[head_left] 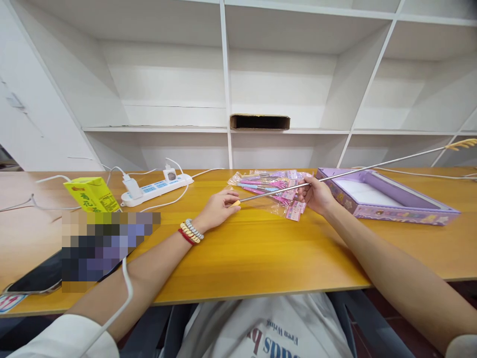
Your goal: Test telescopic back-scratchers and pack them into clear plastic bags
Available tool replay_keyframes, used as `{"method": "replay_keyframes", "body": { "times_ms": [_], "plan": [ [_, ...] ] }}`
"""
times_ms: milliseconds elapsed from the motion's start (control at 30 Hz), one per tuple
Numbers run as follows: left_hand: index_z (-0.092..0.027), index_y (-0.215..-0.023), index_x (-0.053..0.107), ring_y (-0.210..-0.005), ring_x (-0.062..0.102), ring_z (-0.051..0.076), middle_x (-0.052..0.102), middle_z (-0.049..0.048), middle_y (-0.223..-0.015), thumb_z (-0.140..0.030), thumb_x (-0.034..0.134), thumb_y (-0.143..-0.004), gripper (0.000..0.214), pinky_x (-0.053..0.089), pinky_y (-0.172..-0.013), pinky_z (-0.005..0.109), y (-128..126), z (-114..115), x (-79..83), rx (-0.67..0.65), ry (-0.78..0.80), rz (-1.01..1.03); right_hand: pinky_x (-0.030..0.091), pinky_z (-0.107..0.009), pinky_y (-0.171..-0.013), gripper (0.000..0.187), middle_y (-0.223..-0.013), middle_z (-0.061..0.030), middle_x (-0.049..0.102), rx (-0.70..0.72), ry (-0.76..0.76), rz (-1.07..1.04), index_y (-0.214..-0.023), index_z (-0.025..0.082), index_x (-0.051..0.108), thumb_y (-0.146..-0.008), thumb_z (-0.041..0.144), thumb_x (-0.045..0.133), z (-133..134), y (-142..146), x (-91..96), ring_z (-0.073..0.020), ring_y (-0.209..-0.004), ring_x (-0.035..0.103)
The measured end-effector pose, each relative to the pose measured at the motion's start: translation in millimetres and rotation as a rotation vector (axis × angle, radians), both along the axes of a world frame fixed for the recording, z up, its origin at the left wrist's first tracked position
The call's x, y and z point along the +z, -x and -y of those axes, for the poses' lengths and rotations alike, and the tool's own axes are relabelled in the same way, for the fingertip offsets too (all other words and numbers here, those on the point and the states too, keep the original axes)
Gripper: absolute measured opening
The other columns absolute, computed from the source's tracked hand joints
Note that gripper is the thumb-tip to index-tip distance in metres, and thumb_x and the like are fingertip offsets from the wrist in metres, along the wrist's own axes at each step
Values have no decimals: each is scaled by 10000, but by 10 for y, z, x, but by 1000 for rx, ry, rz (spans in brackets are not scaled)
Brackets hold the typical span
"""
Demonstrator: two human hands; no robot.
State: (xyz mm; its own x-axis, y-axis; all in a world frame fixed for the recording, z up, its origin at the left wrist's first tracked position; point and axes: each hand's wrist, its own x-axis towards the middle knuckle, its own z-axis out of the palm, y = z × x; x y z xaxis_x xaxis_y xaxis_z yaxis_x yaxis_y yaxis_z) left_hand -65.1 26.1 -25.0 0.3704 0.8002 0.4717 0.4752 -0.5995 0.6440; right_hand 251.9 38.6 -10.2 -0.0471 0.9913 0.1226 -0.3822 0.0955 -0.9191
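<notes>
A long thin telescopic metal rod (372, 168) stretches from the table's middle up to the right, ending in a small yellow hand-shaped tip (462, 144). My left hand (219, 208) pinches its yellow handle end low over the table. My right hand (316, 194) grips the rod a little further along. Behind the hands lies a pile of pink and purple packets (272, 191) in clear wrappers. A shallow purple box (387, 199) lies open to the right of my right hand.
A white power strip (156, 189) with plugs and cables sits at the back left. A yellow drink carton (91, 195) stands left of it, a dark phone (37, 278) near the front edge. White shelves (227, 129) rise behind the wooden table (261, 253).
</notes>
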Motion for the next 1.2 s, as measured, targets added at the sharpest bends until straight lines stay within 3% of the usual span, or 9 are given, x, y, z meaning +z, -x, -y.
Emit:
{"method": "replay_keyframes", "body": {
  "times_ms": [167,333,567,767,967,1100,1200],
  "plan": [
    [-186,-954,693,-1008,580,183,647,62,-1060,-320,576,-790,242,464,-895,331,24,6,34,27,-172,-117,384,-224,-368,168,-477,-12,586,26,-9,-1,-695,156,551,-751,313,528,2,-16,-3,-124,-368,521],
    [-171,-1012,674,-863,616,166,686,58,-981,-365,500,-843,310,479,-769,290,40,38,57,74,-206,-197,367,-218,-358,173,-506,-8,602,86,-40,19,-733,159,560,-744,332,564,29,-12,15,-125,-374,529],
    [-202,-1120,625,-942,611,180,673,42,-1061,-392,410,-888,369,452,-845,304,28,65,47,27,-276,-349,365,-223,-347,196,-529,-11,610,133,-85,43,-714,166,547,-743,359,559,51,41,27,-134,-398,546],
    [-190,-1052,646,-917,612,198,681,55,-1014,-404,396,-886,369,446,-832,318,36,21,38,60,-289,-442,368,-226,-334,215,-534,-8,614,74,-71,114,-725,164,543,-752,374,576,21,35,18,-126,-377,528],
    [-218,-979,670,-828,605,178,685,36,-917,-412,380,-882,362,446,-754,289,57,14,85,50,-267,-416,299,-208,-294,409,-470,-28,580,-62,-5,255,-635,167,511,-757,553,572,2,26,25,-98,-324,471],
    [-225,-917,683,-796,604,175,683,33,-883,-400,398,-874,337,439,-725,284,99,-31,98,94,-252,-409,291,-192,-290,422,-420,24,507,-197,-73,58,-662,185,490,-736,591,584,-14,-90,106,-65,-299,406],
    [-213,-889,687,-795,601,182,680,49,-866,-381,410,-869,324,429,-716,287,142,-55,102,168,-253,-429,324,-185,-305,341,-448,34,510,-257,-77,-21,-709,186,507,-746,504,622,-24,-223,151,-61,-332,421]
  ]
}}
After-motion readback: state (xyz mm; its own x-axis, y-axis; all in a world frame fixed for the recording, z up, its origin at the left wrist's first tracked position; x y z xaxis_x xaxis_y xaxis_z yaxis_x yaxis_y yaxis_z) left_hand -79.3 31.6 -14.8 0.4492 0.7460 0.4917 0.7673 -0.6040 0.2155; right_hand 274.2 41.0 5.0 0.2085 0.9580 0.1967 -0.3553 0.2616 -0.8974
